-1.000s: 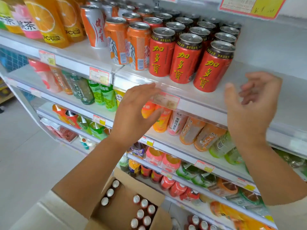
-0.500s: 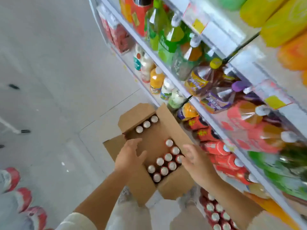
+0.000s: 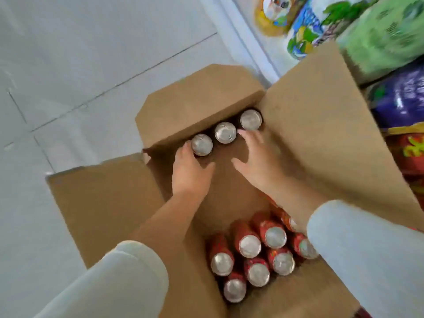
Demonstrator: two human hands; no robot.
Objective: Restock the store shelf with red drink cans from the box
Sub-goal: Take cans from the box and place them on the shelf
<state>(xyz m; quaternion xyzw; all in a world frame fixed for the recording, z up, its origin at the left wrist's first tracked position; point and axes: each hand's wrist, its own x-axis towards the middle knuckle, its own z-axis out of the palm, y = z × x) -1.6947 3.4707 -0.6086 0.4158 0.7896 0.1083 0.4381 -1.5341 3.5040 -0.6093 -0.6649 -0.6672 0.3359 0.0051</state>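
An open cardboard box (image 3: 321, 125) stands on the floor, seen from above. Three red drink cans with silver tops stand in a row at its far end: the left can (image 3: 202, 144), the middle can (image 3: 225, 132) and the right can (image 3: 250, 119). My left hand (image 3: 190, 173) curls its fingers and thumb round the left can. My right hand (image 3: 257, 161) reaches in with fingers spread, its fingertips beside the middle and right cans, holding nothing. Several more red cans (image 3: 250, 246) stand packed at the near end, partly hidden by my right sleeve.
The store shelf's bottom level runs along the right, with a green pack (image 3: 385, 37), a purple pack (image 3: 401, 99) and red packaging (image 3: 410, 152) close to the box's right flap. Grey floor tiles (image 3: 91, 65) lie to the left. The box's flaps stand open on all sides.
My view dropped from the shelf's can row down to the box. Both hands went from the shelf edge into the box and reached its far row of cans.
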